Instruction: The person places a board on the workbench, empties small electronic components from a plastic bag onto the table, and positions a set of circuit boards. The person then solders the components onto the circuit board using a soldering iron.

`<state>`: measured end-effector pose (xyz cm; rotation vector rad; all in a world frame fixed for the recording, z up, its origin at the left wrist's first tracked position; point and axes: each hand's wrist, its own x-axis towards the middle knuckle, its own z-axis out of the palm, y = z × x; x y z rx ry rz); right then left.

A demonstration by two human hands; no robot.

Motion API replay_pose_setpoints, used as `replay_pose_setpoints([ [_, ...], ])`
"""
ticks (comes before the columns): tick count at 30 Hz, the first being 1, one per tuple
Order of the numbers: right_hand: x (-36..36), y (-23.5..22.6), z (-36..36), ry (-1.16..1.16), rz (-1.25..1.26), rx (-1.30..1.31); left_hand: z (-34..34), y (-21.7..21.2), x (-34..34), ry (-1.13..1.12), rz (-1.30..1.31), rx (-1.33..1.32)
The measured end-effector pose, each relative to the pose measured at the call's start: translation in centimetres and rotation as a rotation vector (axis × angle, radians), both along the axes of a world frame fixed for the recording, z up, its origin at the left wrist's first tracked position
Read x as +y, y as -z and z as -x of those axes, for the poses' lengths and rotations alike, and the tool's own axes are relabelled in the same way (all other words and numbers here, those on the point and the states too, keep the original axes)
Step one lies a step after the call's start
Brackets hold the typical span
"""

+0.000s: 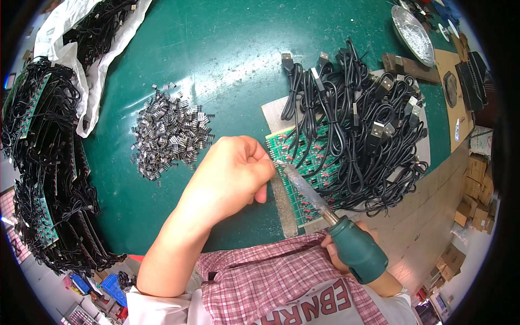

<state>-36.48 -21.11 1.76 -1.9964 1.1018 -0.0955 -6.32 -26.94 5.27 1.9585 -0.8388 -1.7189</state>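
My left hand (234, 172) is closed in a pinch at the left edge of a green circuit board panel (301, 208). Whatever sits between its fingertips is too small and hidden to make out. Wrapped around the green handle of a soldering iron (358, 252) is my right hand (336, 254), partly hidden behind it. The iron's tip points up and left, close to the left fingertips at the board's edge. Black USB cables (352, 162) in tied coils lie over the panel's right part. Left of my left hand spreads a heap of small black connectors with metal pins (170, 135).
Boards with bundled black cables (51, 162) are stacked along the left side, beside a white plastic bag (89, 105) of more cables. A metal bowl (414, 38) and a brown block (414, 70) stand at the far right. Cardboard boxes (450, 261) are on the floor.
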Motion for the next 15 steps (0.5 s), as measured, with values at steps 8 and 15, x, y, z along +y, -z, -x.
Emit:
replay_pose_setpoints([
  [8,-1.0,-3.6,-1.5,0.336,-0.398,-0.136,0.0,0.0,0.0,0.006,-0.001,-0.001],
  [15,-0.9,-2.4,-1.7,0.144,-0.219,-0.16,-0.1,-0.1,0.0,0.013,-0.01,-0.009],
])
